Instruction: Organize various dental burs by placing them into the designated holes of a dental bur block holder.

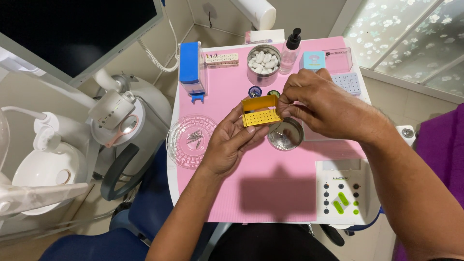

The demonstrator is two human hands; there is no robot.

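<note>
Pink matte sheeting covers the tabletop point(290, 193), with a white dental unit at left. Far back stands a round steel jar of white cotton rolls point(263, 63). At left lies a clear ridged plastic dish point(180, 145); a shallow round metal lid point(285, 135) sits mid-table. The left hand point(231, 140) cradles a small yellow perforated plastic box point(260, 112), lid raised. The right hand point(321, 104) pinches at its right edge, fingertips closed together.

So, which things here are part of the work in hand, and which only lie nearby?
In hand:
- yellow perforated box, held by left hand
- right hand at its edge

Lying about:
- clear round dish
- metal lid
- jar of cotton rolls
- pump bottle
</note>
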